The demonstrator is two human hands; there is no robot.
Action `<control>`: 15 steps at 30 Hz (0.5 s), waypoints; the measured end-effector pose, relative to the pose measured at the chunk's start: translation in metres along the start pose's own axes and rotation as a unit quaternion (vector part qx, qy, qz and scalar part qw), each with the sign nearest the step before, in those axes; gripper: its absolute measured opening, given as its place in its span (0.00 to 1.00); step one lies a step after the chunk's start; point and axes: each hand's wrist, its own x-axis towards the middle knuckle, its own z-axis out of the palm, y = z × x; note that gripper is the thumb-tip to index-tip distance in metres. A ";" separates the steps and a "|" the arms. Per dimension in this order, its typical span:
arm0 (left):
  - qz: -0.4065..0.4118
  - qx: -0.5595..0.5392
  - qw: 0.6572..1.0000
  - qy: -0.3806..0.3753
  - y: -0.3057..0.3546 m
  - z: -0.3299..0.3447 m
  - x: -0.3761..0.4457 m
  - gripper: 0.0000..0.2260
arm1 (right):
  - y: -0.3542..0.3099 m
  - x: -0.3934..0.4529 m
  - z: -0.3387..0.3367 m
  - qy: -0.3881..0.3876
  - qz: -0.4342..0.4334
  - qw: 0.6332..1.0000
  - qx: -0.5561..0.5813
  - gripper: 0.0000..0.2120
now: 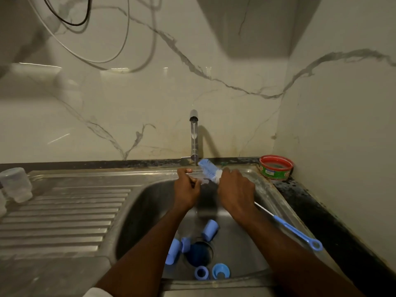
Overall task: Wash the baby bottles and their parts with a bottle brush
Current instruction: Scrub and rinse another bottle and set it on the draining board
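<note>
Over the steel sink (150, 202), my right hand (235, 189) grips the bottle brush; its blue and white bristle head (209, 169) points up toward the tap, and its blue handle (297, 231) trails back to the right. My left hand (186, 189) holds a small clear part (198, 180) against the bristles; what the part is cannot be told. Water runs from the tap (194, 136) onto them. Several blue bottle parts lie in the basin: a cap (210, 230), another cap (174, 251), a ring (201, 272) and a collar (220, 271).
Clear plastic bottles (16, 185) stand upturned at the far left of the ribbed drainboard (64, 215). A red and green round tub (276, 167) sits in the back right corner on the dark counter. Walls close in behind and on the right.
</note>
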 end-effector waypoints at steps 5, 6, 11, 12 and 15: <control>0.038 0.020 0.999 -0.022 -0.003 0.002 0.001 0.13 | -0.010 -0.007 0.009 -0.028 -0.027 0.999 -0.011 0.19; 0.046 0.022 0.998 -0.031 -0.004 0.001 0.001 0.13 | -0.009 -0.004 0.008 -0.028 -0.024 0.999 -0.007 0.18; 0.019 0.001 0.999 -0.034 -0.003 -0.003 0.002 0.17 | -0.001 0.004 0.000 -0.027 0.007 0.999 0.018 0.18; -0.014 -0.013 1.000 -0.009 -0.002 -0.003 0.003 0.18 | 0.000 0.003 -0.002 -0.015 0.014 0.999 0.027 0.19; -0.140 -0.130 0.981 0.037 -0.001 -0.002 0.005 0.24 | -0.002 -0.003 0.000 0.010 -0.004 0.999 0.035 0.22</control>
